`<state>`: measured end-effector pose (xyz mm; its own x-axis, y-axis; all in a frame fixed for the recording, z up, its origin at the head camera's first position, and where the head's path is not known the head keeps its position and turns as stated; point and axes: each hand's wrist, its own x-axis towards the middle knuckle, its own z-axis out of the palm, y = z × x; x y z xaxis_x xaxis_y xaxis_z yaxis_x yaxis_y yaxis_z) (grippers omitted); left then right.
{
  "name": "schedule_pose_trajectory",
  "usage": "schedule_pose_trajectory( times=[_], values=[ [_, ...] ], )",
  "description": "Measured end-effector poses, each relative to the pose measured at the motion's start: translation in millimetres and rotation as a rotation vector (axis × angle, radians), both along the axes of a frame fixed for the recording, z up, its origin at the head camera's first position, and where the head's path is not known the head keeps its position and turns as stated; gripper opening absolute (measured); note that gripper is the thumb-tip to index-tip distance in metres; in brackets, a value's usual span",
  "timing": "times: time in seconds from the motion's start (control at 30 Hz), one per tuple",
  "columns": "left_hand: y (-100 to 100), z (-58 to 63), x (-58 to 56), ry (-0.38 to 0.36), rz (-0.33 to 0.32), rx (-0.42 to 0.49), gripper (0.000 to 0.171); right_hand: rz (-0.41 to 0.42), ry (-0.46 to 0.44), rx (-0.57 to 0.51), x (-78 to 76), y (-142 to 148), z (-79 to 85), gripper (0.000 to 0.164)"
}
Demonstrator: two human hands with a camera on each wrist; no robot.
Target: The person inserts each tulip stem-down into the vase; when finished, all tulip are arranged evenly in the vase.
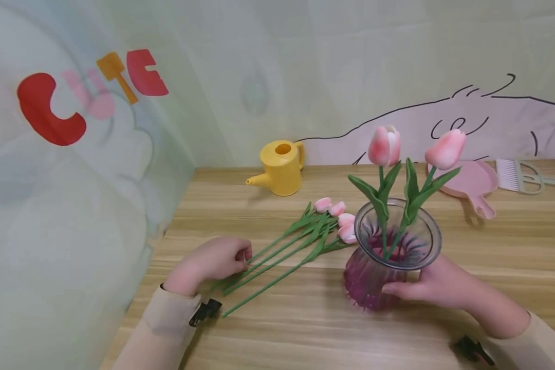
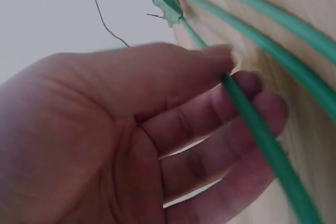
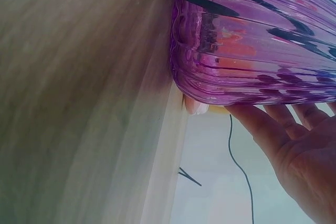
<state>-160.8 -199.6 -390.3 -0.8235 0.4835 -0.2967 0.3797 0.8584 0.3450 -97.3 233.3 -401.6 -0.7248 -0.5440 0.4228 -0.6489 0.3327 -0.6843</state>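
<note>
My left hand (image 1: 217, 259) pinches a green tulip stem (image 2: 268, 142) between thumb and index finger, as the left wrist view shows; the other fingers lie loosely curled behind it. Several pink-and-white tulips (image 1: 347, 234) are spread side by side on the table, blooms pointing toward the vase. A ribbed glass vase (image 1: 372, 282), purple toward its base, stands on the right, gripped at its side by my right hand (image 1: 448, 285) with the thumb across the front. Two tulips, a left one (image 1: 385, 146) and a right one (image 1: 446, 149), stand in the vase and lean apart.
A yellow watering can (image 1: 282, 172) stands at the back of the wooden table (image 1: 314, 339). A pink dustpan (image 1: 481, 180) and a pale brush (image 1: 509, 174) lie at the back right, behind the vase. Printed cloth (image 1: 240, 67) hangs along the back and left sides.
</note>
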Motion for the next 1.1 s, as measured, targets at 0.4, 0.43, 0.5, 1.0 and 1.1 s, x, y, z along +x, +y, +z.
schedule_pose_trajectory(
  times=[0.4,0.43,0.5,1.0,1.1],
  values=[
    [-6.9,8.6,4.3,-0.051,0.042,0.225,0.014,0.007,-0.002,0.004,1.6,-2.8,-0.9,0.077],
    [-6.3,10.5,4.3,-0.048,0.049,0.274,0.014,0.010,0.000,0.001,1.4,-3.2,-0.7,0.077],
    [-3.9,16.1,5.1,-0.041,0.069,0.381,0.014,0.013,0.006,-0.003,1.0,-3.9,-0.3,0.078],
    [91.3,99.0,59.4,0.329,-0.091,1.272,0.029,-0.027,0.032,0.003,2.6,-0.1,2.7,0.081],
    [125.7,114.0,61.8,0.441,-0.154,1.425,0.030,-0.026,0.037,0.000,1.3,-1.9,0.0,0.081]
  ],
)
